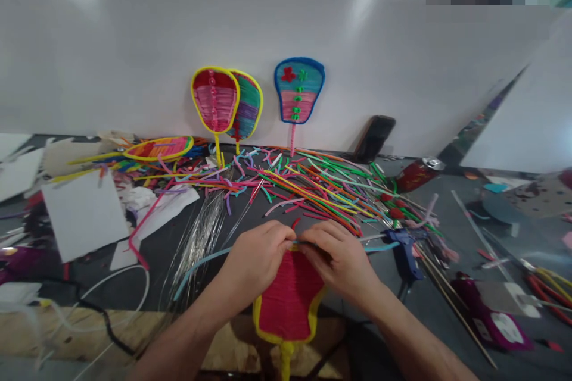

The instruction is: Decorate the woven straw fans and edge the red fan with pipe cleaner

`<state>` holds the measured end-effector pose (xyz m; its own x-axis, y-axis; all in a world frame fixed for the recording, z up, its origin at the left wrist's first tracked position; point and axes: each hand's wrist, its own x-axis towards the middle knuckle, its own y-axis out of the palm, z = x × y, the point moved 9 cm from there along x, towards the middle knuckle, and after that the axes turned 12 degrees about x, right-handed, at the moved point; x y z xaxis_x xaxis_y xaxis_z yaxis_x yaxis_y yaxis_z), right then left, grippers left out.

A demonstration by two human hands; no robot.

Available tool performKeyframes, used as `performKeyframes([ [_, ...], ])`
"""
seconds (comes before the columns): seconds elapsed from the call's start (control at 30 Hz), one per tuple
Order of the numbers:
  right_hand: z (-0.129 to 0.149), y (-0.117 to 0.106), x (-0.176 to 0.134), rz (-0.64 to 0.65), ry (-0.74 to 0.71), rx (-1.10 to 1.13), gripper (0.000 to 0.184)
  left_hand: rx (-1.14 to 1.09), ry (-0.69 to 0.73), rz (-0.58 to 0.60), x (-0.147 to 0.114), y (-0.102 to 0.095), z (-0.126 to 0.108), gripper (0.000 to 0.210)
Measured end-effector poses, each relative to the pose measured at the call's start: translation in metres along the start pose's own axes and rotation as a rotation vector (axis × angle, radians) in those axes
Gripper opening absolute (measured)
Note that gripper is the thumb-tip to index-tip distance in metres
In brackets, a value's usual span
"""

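A paddle-shaped fan (290, 300) with a red wound face and a yellow fuzzy rim stands out in front of me, its yellow handle pointing down. At its top edge my left hand (261, 256) pinches a light blue pipe cleaner (201, 262), whose free end curves out to the left. My right hand (337, 253) is closed on the same pipe cleaner just beside the left one, and a blue end sticks out to the right. Fingertips of both hands meet near the fan's upper rim and partly cover it.
Several finished fans, one a blue-rimmed fan (299, 89), lean against the white partition (134, 59). Loose pipe cleaners (313, 184) cover the table's middle. A blue glue gun (406, 253), a red can (417, 174) and a phone (374, 138) are to the right; a white card (84, 214) is left.
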<state>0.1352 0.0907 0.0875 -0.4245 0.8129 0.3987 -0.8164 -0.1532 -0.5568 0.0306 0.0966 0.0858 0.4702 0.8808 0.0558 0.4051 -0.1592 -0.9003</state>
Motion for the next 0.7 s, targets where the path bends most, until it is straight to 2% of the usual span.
performKeyframes([
  [0.27,0.005,0.003,0.0,-0.012,-0.036,-0.05,0.013,0.02,-0.003,-0.004,-0.003,0.0,0.001,0.019],
  [0.57,-0.001,-0.004,0.001,-0.028,0.054,0.133,0.017,-0.05,-0.044,-0.01,-0.006,-0.006,0.005,0.024],
  [0.7,-0.002,-0.001,0.001,-0.001,0.09,0.164,0.02,0.007,-0.025,-0.011,-0.008,-0.011,0.007,0.027],
])
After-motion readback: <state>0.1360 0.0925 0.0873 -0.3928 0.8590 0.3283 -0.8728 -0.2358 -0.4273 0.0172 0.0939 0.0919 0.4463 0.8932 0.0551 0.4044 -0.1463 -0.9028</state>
